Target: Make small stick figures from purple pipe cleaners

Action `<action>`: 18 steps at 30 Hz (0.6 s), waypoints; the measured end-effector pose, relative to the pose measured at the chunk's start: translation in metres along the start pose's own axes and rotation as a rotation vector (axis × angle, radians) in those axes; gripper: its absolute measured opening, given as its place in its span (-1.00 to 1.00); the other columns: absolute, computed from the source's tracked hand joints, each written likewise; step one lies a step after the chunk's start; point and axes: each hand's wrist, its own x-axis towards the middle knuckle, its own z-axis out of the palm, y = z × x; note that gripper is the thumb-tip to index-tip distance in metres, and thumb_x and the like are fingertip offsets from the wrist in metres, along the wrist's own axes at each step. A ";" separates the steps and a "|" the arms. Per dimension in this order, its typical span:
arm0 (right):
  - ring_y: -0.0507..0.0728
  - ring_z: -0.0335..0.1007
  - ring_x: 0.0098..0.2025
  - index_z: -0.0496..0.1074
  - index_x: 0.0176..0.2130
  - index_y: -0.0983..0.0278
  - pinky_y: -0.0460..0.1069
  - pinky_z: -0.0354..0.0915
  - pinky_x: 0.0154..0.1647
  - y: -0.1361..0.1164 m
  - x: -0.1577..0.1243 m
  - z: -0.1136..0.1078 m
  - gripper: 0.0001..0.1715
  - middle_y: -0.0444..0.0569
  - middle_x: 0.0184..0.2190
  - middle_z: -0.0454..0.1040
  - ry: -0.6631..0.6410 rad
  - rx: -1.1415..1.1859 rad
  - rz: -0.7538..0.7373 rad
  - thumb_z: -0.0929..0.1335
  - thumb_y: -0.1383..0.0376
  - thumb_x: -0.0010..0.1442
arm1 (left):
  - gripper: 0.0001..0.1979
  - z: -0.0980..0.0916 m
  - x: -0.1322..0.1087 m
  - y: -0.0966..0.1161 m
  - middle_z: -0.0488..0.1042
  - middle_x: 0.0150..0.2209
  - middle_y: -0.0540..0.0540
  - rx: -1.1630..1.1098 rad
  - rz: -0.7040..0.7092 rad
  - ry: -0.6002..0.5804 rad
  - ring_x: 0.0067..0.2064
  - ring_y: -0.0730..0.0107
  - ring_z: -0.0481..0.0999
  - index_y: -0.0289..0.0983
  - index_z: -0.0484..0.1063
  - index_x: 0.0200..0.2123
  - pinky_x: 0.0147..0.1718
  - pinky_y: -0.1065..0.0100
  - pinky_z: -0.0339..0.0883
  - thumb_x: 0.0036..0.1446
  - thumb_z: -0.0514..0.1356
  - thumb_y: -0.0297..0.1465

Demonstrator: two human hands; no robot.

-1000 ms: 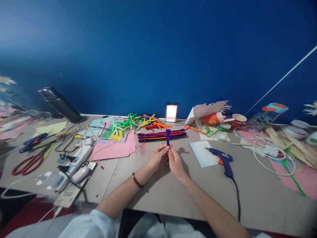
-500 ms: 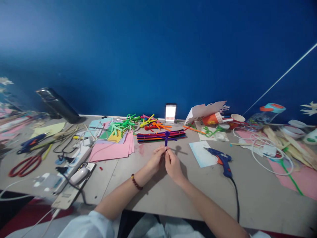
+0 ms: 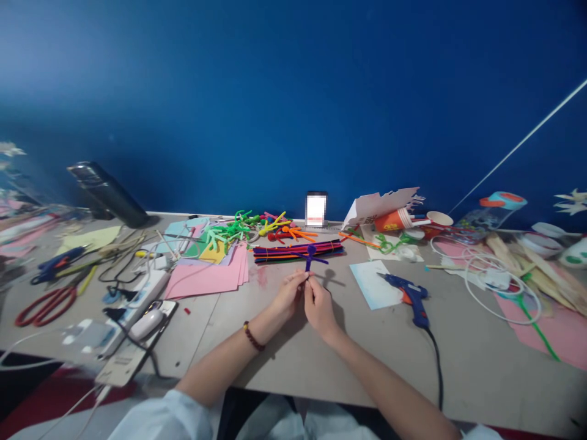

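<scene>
A purple pipe-cleaner figure [image 3: 309, 260] with a round head and two thin arms stands upright above my fingertips. My left hand [image 3: 290, 293] pinches its lower end from the left, a beaded bracelet on the wrist. From the right, my right hand [image 3: 318, 304] pinches the same lower part, the fingertips of both hands meeting. The figure's bottom end is hidden by the fingers. Just behind it lies a banded bundle of coloured pipe cleaners [image 3: 275, 253]. Finished-looking green pipe-cleaner figures [image 3: 232, 229] and an orange one [image 3: 299, 233] are heaped farther back.
A blue glue gun [image 3: 415, 299] and a pale blue card [image 3: 373, 284] lie to the right. Pink paper sheets [image 3: 202, 281], a power strip [image 3: 147, 296], a phone [image 3: 123, 366] and red-handled scissors [image 3: 48, 305] are on the left. A lit phone [image 3: 316, 209] leans against the wall.
The purple figure has turned or tilted slightly, its head shifting a little to the right and down. Both hands keep pinching its lower end, almost in place.
</scene>
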 end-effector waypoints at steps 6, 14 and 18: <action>0.10 0.22 -0.50 0.19 -0.44 0.20 -0.03 0.10 -0.45 -0.003 0.001 -0.003 -0.72 -0.06 -0.53 0.34 0.009 0.023 0.025 0.08 0.27 0.27 | -0.79 -0.001 0.002 0.002 0.27 -0.61 0.04 0.049 0.002 -0.036 -0.55 0.58 0.23 -0.35 0.55 -0.49 -0.52 0.48 0.13 -0.19 0.37 -0.31; 0.08 0.14 -0.54 0.10 -0.49 0.18 -0.04 0.05 -0.48 0.000 0.002 -0.006 -0.71 -0.14 -0.59 0.24 0.029 0.067 0.048 0.09 0.24 0.26 | -0.76 -0.004 0.003 0.009 0.41 -0.34 -0.07 0.183 0.154 -0.130 -0.36 0.49 0.34 -0.31 0.59 -0.34 -0.40 0.48 0.20 -0.11 0.33 -0.31; 0.09 0.18 -0.52 0.12 -0.48 0.19 -0.04 0.04 -0.47 0.000 0.000 -0.004 -0.71 -0.11 -0.56 0.28 -0.010 0.015 -0.008 0.09 0.25 0.28 | -0.74 -0.009 0.009 0.007 0.45 -0.33 -0.09 0.171 0.132 -0.053 -0.42 0.53 0.31 -0.33 0.59 -0.36 -0.43 0.48 0.18 -0.12 0.33 -0.28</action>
